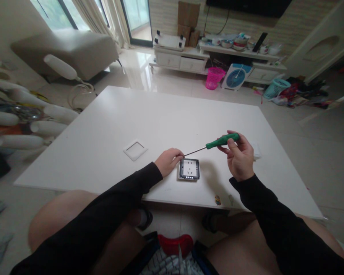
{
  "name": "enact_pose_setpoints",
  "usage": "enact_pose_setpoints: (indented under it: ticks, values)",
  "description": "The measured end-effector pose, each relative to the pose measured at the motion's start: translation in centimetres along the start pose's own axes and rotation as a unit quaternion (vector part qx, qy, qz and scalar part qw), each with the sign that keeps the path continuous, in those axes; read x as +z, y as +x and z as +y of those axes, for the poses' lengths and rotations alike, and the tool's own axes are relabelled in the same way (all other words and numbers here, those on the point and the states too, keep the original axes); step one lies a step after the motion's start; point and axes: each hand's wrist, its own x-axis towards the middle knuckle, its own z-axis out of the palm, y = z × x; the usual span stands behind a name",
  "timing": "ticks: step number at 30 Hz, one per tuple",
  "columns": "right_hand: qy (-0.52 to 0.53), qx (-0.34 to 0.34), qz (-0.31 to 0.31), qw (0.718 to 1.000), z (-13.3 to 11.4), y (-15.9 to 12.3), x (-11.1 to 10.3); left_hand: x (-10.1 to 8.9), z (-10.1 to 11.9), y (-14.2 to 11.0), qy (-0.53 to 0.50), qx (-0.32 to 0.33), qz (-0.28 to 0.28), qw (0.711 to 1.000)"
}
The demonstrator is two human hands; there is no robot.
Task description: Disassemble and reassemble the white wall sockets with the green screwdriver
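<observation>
My right hand [240, 156] grips the green handle of a screwdriver [222, 141], its shaft slanting down to the left. At the shaft's tip, the fingers of my left hand [169, 160] are pinched together; whatever small thing is between them is too small to make out. Just below the tip lies a wall socket [190, 168], face up, with a dark inner frame around its white face. My left fingertips are at its upper left corner. A white cover frame [135, 150] rests flat on the table, left of my left hand.
The white table [160, 114] reaches well beyond my hands. Behind my right hand is a white block [257, 151], partly hidden. A small cartoon sticker [217, 200] is near the front edge. Farther off stand a pink basket [215, 78] and a blue fan [235, 77].
</observation>
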Motion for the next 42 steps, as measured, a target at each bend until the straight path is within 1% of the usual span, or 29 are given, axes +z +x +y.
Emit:
enact_pose_setpoints:
  ticks: [5, 9, 13, 19, 24, 29, 31, 36, 38, 42]
  values:
    - [0.018, 0.005, -0.011, 1.000, -0.6, -0.2, 0.6, 0.4, 0.2, -0.2, -0.031, 0.007, 0.004, 0.999]
    - [0.012, -0.027, -0.016, 0.999, -1.0, -0.5, 0.9, 0.7, 0.4, -0.1, -0.058, 0.001, 0.008, 0.998]
    - [-0.002, -0.055, -0.023, 0.998, -1.0, -0.5, 0.9, 0.8, 0.4, -0.1, -0.085, -0.003, 0.000, 0.996]
    - [-0.005, -0.058, -0.006, 0.998, -1.0, -0.6, 0.8, 0.4, -0.1, -0.1, -0.093, 0.002, 0.002, 0.996]
    - [-0.017, -0.065, -0.005, 0.998, -1.0, -0.7, 0.7, 0.4, -1.0, -0.3, -0.071, -0.005, -0.030, 0.997]
    - [-0.021, -0.072, -0.007, 0.997, -0.9, -0.7, 0.6, 1.2, -1.6, -0.6, 0.011, -0.018, -0.101, 0.995]
    - [-0.025, -0.080, -0.011, 0.996, -0.9, -0.8, 0.5, 1.5, -1.7, -0.7, 0.023, -0.013, -0.111, 0.993]
    - [-0.023, -0.089, -0.012, 0.996, -1.3, -1.0, 0.7, 1.9, -1.7, -0.5, 0.015, 0.001, -0.105, 0.994]
    - [-0.020, -0.099, -0.010, 0.995, -1.6, -1.2, 0.8, 2.0, -1.7, -0.5, 0.018, 0.018, -0.098, 0.995]
    - [-0.020, -0.131, -0.006, 0.991, -2.0, -1.7, 1.1, 2.0, -1.7, -0.5, 0.014, 0.071, -0.075, 0.995]
